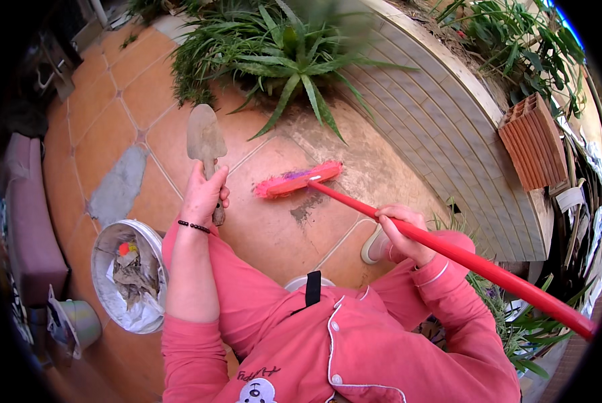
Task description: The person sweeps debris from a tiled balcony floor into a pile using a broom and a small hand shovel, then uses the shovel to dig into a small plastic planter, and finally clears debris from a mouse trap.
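My left hand (205, 194) is closed around the handle of a garden trowel (206, 133). Its dirt-coated blade points away from me, above the tiled floor (170, 131). In my right hand (404, 231) is the red pole of a broom (482, 267), which runs back past my right side. The broom's head (298, 180), with pink and purple bristles, is at the floor beside a small patch of dark dirt (306, 209). Left of my knee stands a white bucket (102, 282) holding debris and a crumpled white bag.
A large aloe plant (301, 65) spreads its leaves over the floor ahead. To the right curves a low tiled wall (432, 116), with a hollow brick (533, 143) at its outer side. A smaller bucket (83, 322) and a mauve sofa-like seat (34, 221) are at the left.
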Available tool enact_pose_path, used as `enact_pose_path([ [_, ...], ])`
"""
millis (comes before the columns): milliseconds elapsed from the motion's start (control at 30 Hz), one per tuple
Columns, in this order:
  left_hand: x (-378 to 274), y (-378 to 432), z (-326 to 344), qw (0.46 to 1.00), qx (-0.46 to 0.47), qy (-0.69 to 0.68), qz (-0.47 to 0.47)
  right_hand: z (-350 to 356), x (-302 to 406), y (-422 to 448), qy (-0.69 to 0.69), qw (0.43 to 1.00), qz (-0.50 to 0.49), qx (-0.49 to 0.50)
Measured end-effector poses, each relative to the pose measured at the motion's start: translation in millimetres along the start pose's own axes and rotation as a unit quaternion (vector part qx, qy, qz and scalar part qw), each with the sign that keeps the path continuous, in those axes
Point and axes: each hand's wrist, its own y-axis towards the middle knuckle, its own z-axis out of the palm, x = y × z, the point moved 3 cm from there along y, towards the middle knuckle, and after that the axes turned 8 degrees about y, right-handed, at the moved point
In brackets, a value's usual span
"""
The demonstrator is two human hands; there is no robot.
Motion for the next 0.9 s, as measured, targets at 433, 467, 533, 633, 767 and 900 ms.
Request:
enact_pose_path([
  [433, 53.6, 18.5, 45.7, 0.998, -0.019, 0.034, -0.045, 26.8, 7.7, -73.6, -0.061, 0.998, -0.002, 0.033],
  [467, 69.6, 24.2, 51.1, 0.997, -0.023, 0.045, -0.050, 26.8, 12.7, -76.7, -0.072, 0.996, 0.003, 0.043],
  [533, 95.8, 28.7, 65.1, 0.997, -0.030, 0.041, -0.058, 22.5, 19.5, -81.5, -0.073, 0.996, -0.007, 0.048],
  [633, 155.1, 38.7, 73.7, 0.986, -0.073, 0.136, -0.070, 9.7, 31.3, -77.7, -0.075, 0.996, -0.032, 0.022],
  [767, 215.2, 26.6, 68.9, 0.959, -0.184, 0.174, -0.130, 0.8, 33.9, -56.5, -0.068, 0.997, -0.023, -0.013],
  [900, 245.7, 12.0, 83.6, 0.945, -0.200, 0.108, -0.234, 15.4, 9.9, -38.2, -0.065, 0.995, -0.061, 0.039],
])
